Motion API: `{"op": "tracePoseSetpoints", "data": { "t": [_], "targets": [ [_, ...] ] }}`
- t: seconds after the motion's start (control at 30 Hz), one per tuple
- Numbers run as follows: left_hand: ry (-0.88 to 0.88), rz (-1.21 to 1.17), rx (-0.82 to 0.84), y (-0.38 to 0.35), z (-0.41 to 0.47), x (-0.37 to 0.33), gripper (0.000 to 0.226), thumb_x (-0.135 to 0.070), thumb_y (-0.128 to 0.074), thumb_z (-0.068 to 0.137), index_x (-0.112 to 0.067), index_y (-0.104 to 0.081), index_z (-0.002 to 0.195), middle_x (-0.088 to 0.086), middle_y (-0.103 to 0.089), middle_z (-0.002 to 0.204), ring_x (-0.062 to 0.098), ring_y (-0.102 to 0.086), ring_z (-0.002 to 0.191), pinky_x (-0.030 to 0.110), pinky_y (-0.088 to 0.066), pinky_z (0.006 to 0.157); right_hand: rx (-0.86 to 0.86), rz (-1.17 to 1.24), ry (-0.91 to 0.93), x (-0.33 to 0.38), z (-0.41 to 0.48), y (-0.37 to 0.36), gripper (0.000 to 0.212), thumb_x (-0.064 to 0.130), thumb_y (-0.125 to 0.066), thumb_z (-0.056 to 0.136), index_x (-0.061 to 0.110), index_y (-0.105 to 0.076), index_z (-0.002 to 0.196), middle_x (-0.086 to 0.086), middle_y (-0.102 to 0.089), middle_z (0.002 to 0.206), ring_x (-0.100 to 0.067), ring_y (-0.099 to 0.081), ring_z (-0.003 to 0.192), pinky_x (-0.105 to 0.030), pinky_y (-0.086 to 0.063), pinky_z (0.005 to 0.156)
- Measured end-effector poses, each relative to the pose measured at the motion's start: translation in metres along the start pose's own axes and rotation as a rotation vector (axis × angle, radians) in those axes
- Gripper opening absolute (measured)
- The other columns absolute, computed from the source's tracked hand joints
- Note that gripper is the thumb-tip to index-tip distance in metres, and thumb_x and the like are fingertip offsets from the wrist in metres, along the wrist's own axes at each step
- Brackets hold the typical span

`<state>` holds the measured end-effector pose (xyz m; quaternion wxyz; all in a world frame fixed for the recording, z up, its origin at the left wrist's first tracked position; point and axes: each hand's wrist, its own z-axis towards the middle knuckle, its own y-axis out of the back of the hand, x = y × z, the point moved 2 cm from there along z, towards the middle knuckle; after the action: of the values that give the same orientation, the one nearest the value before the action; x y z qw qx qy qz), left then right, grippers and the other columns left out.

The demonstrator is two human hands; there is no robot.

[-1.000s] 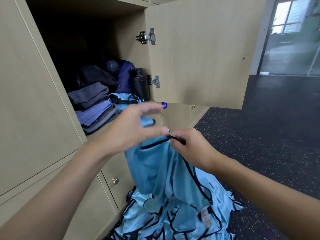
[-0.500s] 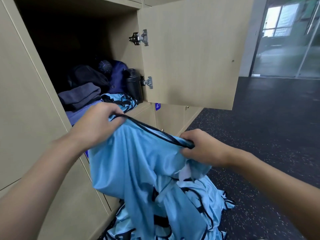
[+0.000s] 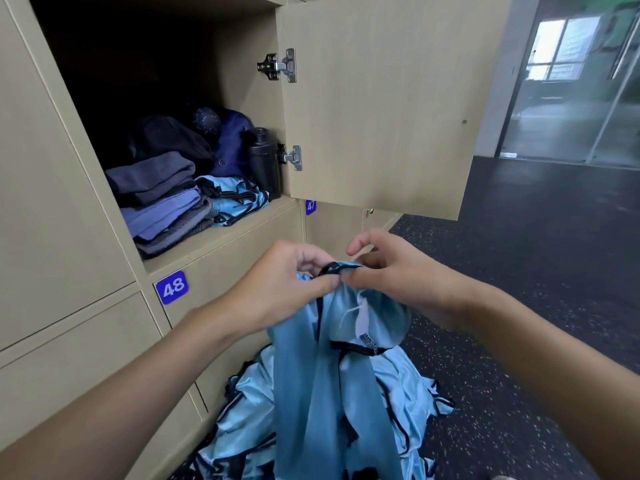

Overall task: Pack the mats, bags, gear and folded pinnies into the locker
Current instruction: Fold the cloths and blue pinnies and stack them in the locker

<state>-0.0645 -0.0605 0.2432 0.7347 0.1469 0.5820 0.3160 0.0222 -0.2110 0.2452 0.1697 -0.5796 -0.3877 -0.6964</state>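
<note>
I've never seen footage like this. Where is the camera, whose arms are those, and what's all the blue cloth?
There is no machine here. A person wears one camera on the head, looking forward and down, so the arms are their own. The left hand and right hand pinch the black-trimmed edge of a light-blue pinny, holding it up. Below it, more pinnies lie heaped on the dark floor. The open locker holds a folded pinny, a stack of folded mats, dark bags and a black bottle.
</note>
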Motion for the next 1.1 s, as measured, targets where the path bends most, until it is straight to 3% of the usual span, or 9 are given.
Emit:
{"op": "tracePoseSetpoints", "data": {
  "t": [0.2, 0.27, 0.37, 0.53, 0.63, 0.77, 0.93, 1.0, 1.1],
  "targets": [
    [0.083, -0.123, -0.129, 0.010, 0.004, 0.003, 0.013, -0.017, -0.067, 0.093, -0.008, -0.074, 0.087, 0.017, -0.075, 0.086, 0.017, -0.061, 0.070, 0.033, -0.051, 0.070, 0.065, -0.041, -0.002, -0.006, -0.007, 0.009, 0.058, 0.007, -0.077, 0.082, 0.027, -0.049, 0.129, -0.006, -0.059, 0.119, -0.027, -0.066, 0.104, -0.038, -0.057, 0.090],
    [0.113, -0.161, -0.158, 0.012, 0.006, 0.005, 0.018, -0.022, -0.066, 0.095, -0.009, -0.073, 0.085, 0.026, -0.072, 0.086, 0.023, -0.056, 0.069, 0.037, -0.046, 0.067, 0.020, -0.033, 0.030, -0.009, -0.007, 0.012, 0.048, 0.004, -0.074, 0.083, 0.022, -0.055, 0.123, -0.006, -0.062, 0.112, -0.020, -0.070, 0.089, -0.030, -0.059, 0.076],
    [0.136, -0.176, -0.171, 0.011, 0.007, 0.006, 0.022, -0.027, -0.063, 0.097, -0.011, -0.071, 0.083, 0.038, -0.063, 0.087, 0.024, -0.047, 0.068, 0.037, -0.038, 0.065, -0.110, -0.105, 0.109, -0.006, -0.008, 0.015, 0.005, 0.006, -0.066, 0.091, 0.010, -0.064, 0.094, -0.004, -0.065, 0.082, -0.005, -0.057, 0.060, -0.020, -0.045, 0.058],
    [0.178, -0.112, -0.237, 0.011, 0.006, 0.004, 0.019, -0.018, -0.060, 0.098, -0.010, -0.070, 0.083, 0.023, -0.065, 0.072, 0.017, -0.041, 0.062, 0.024, -0.032, 0.053, -0.302, 0.084, 0.186, -0.006, -0.004, 0.021, 0.011, 0.009, -0.062, 0.095, 0.015, -0.067, 0.087, 0.000, -0.065, 0.075, -0.011, -0.054, 0.066, -0.027, -0.046, 0.063],
    [0.173, -0.106, -0.233, 0.012, 0.005, 0.006, 0.017, -0.013, -0.060, 0.096, -0.013, -0.072, 0.085, 0.020, -0.073, 0.087, 0.017, -0.052, 0.070, 0.029, -0.039, 0.067, -0.368, 0.247, 0.165, -0.004, -0.002, 0.023, 0.010, 0.007, -0.061, 0.095, 0.014, -0.067, 0.093, -0.004, -0.067, 0.078, -0.016, -0.055, 0.068, -0.031, -0.047, 0.062],
    [0.117, -0.136, -0.184, 0.013, 0.002, 0.001, 0.010, -0.013, -0.066, 0.093, -0.021, -0.072, 0.096, 0.000, -0.077, 0.089, 0.012, -0.065, 0.078, 0.028, -0.050, 0.079, -0.425, 0.204, 0.168, -0.004, 0.001, 0.027, 0.008, 0.011, -0.061, 0.095, 0.013, -0.067, 0.090, -0.011, -0.064, 0.082, -0.022, -0.050, 0.074, -0.040, -0.043, 0.069],
    [0.073, -0.292, -0.059, 0.007, 0.001, -0.004, 0.051, -0.018, -0.077, 0.084, -0.028, -0.061, 0.131, -0.009, -0.074, 0.112, -0.001, -0.066, 0.108, 0.021, -0.055, 0.090, -0.230, 0.252, 0.178, 0.004, -0.004, 0.018, 0.012, 0.009, -0.056, 0.098, 0.009, -0.067, 0.093, -0.009, -0.070, 0.084, -0.019, -0.062, 0.074, -0.035, -0.051, 0.071],
    [0.022, -0.303, -0.027, 0.003, 0.001, -0.006, 0.041, -0.011, -0.076, 0.085, -0.026, -0.067, 0.122, -0.003, -0.076, 0.108, 0.004, -0.069, 0.103, 0.021, -0.055, 0.087, -0.165, 0.248, 0.179, 0.005, -0.005, 0.012, 0.012, 0.009, -0.055, 0.099, 0.008, -0.066, 0.095, -0.012, -0.071, 0.087, -0.020, -0.064, 0.076, -0.036, -0.052, 0.073],
    [0.006, -0.241, -0.098, 0.002, 0.003, -0.009, 0.010, -0.010, -0.075, 0.086, -0.019, -0.076, 0.091, 0.001, -0.078, 0.089, 0.005, -0.068, 0.075, 0.018, -0.052, 0.070, -0.238, 0.253, 0.149, 0.003, -0.003, 0.011, 0.009, 0.014, -0.059, 0.098, 0.011, -0.063, 0.105, -0.014, -0.072, 0.097, -0.019, -0.063, 0.080, -0.037, -0.051, 0.075]
  ]
}}
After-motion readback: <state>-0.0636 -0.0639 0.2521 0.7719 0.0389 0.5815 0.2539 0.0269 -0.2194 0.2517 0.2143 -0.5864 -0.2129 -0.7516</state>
